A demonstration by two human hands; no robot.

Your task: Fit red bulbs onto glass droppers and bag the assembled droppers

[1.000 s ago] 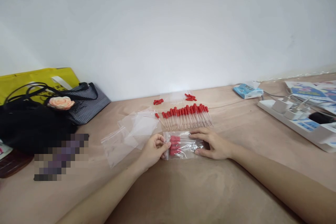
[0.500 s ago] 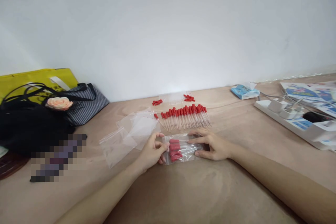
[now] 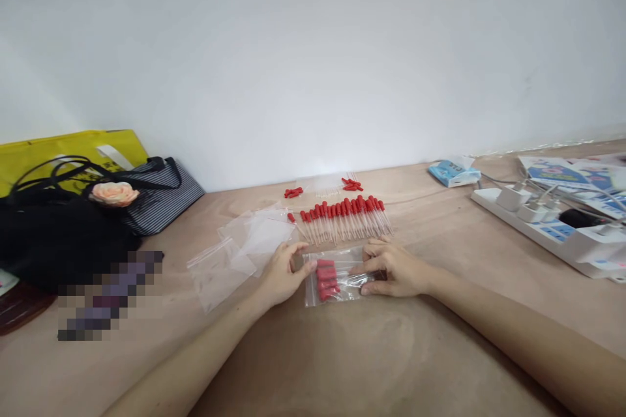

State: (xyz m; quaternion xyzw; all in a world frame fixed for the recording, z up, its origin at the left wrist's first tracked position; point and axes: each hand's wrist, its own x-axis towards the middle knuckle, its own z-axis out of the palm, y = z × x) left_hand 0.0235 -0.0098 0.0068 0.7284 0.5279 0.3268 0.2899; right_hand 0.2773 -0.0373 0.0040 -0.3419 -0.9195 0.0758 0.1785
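A clear zip-lock bag (image 3: 345, 294) lies flat on the table in front of me. Several glass droppers with red rubber bulbs (image 3: 327, 279) are inside it, bulbs toward the left. At the bag's left end, my left hand (image 3: 285, 273) has thumb and forefinger apart, the thumb tip at the bag's upper left edge. My right hand (image 3: 394, 269) is on the right end with bent fingers and thumb gripping the plastic. Just beyond the bag, a row of red-bulbed droppers (image 3: 342, 218) lies side by side.
Flat clear bags (image 3: 215, 273) overlap left of the row. Loose red bulbs (image 3: 351, 184) and glass tubes lie near the wall. At right are a white power strip (image 3: 513, 215), a blue tissue pack (image 3: 454, 172) and leaflets. Bags, including a striped one (image 3: 159, 202), crowd the left.
My left hand has loosened from the bag's left edge, its thumb and forefinger spreading apart. My right hand's fingers have drawn in slightly on the bag.
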